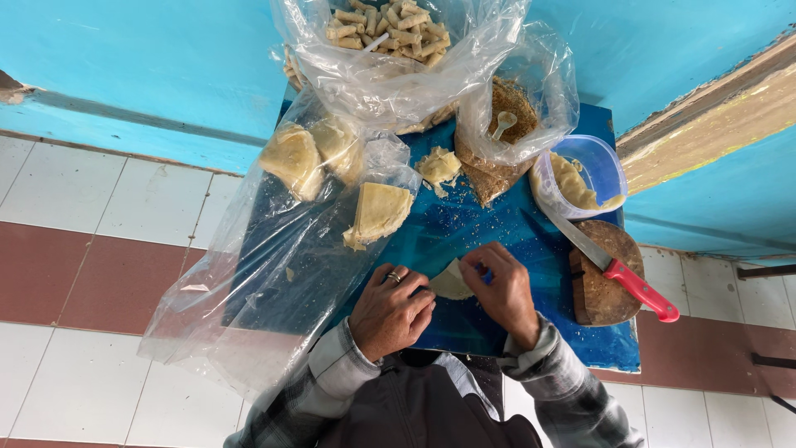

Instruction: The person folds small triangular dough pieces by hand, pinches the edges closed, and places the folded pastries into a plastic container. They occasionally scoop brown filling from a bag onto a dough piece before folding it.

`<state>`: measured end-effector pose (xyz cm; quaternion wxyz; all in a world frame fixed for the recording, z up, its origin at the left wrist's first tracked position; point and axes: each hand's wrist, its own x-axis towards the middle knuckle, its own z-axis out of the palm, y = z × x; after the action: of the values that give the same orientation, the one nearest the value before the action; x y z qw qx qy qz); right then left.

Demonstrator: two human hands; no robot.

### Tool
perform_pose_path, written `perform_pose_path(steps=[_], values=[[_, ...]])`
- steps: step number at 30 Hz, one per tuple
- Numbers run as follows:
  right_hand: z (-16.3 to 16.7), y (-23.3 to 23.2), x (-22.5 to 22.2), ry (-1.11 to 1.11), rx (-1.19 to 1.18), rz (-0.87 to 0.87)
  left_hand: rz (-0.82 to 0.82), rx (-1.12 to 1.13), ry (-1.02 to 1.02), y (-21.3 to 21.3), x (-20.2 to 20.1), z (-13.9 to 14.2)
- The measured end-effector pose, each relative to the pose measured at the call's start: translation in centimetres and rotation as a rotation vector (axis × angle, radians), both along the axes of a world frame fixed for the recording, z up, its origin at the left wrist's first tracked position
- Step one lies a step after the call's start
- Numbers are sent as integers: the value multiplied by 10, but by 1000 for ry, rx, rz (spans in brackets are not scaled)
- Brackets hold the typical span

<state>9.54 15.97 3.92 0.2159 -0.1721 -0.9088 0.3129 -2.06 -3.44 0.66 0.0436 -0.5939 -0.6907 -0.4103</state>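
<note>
I see a small blue table (497,241) on tiled floor (99,241). On it: clear plastic sheet (274,257) at left, stacked wrappers (379,211), round wooden board (605,286) at right, plastic tub (593,170), and bags at top.

red-handled knife (618,270) (on wooden block (605,286)), plastic tub (599,158), bagged rolls (390,29)

Table (497,241): wrapper piece (450,282) near edge, between left hand (390,311) and right hand (502,290); knife (609,265) on board (605,278), right; bag of rolls (390,50) behind
</note>
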Motion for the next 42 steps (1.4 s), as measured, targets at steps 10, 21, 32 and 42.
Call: perform_pose_path(steps=[10,21,32,42], values=[[12,82,-25,74,4,-45,0,10,-16,2,1,-3],[51,111,-123,238,305,-36,-30,-16,-101,0,0,-3],[67,243,-34,-487,444,-34,-41,-22,-173,-3,0,3],[2,253,-2,-665,350,203,-48,-45,-176,-5,0,3]])
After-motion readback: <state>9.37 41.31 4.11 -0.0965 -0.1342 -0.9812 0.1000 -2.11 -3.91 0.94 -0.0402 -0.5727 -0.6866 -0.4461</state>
